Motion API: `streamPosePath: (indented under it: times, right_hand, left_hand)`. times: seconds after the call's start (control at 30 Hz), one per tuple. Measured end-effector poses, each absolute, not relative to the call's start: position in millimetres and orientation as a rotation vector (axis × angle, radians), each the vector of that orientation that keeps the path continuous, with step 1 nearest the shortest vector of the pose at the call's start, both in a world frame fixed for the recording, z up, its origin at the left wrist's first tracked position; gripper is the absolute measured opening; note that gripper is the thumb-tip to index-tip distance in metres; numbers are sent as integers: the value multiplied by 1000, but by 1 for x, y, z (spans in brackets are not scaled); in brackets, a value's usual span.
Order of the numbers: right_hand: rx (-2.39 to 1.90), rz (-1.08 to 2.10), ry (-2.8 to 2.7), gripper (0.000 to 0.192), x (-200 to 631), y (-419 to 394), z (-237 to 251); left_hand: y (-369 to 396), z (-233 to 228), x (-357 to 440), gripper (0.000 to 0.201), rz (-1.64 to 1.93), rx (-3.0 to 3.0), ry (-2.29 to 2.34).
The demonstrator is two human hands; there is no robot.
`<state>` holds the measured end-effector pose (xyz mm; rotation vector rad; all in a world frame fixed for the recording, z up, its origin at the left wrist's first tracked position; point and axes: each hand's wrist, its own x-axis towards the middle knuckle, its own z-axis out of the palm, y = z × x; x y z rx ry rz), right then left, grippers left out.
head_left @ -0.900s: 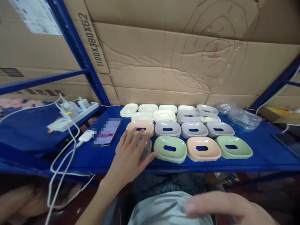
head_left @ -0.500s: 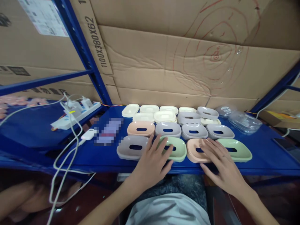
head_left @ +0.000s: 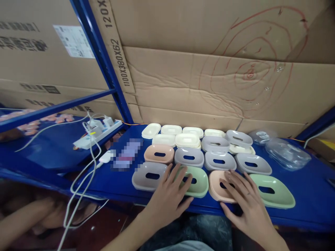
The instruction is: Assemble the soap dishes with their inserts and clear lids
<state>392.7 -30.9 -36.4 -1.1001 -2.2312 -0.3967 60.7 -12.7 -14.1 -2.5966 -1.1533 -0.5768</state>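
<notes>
Oval soap dishes with slotted bottoms stand in rows on the blue shelf (head_left: 104,184). My left hand (head_left: 171,191) lies with spread fingers over the left side of a green soap dish (head_left: 200,183), its fingertips near the grey soap dish (head_left: 142,176). My right hand (head_left: 247,200) is spread over the peach soap dish (head_left: 216,184), partly hiding it, beside another green soap dish (head_left: 281,191). Neither hand grips anything. Behind are a second peach dish (head_left: 150,153), several grey dishes (head_left: 190,153) and cream oval trays (head_left: 187,140).
Clear plastic packs (head_left: 288,155) lie at the back right. To the left are a pixelated flat object (head_left: 128,153), a white power strip (head_left: 86,139) and cables (head_left: 75,191). A cardboard sheet (head_left: 170,80) stands behind. Another person's arm (head_left: 23,219) shows at lower left.
The camera view has shifted, so the shelf and dishes sit lower in the picture. Both hands stay over the same dishes, with fingers still spread.
</notes>
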Motion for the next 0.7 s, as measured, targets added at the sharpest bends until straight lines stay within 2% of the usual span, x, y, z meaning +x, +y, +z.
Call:
streamPosePath:
  times: [0.33, 0.7]
  right_hand:
    - [-976, -383, -1952, 50, 391, -35, -43]
    - [-1081, -416, -1949, 48, 384, -34, -37]
  left_hand:
    - [-13, -13, 60, 53, -557, -2556, -1118]
    - [-14, -15, 62, 56, -590, -2589, -1092]
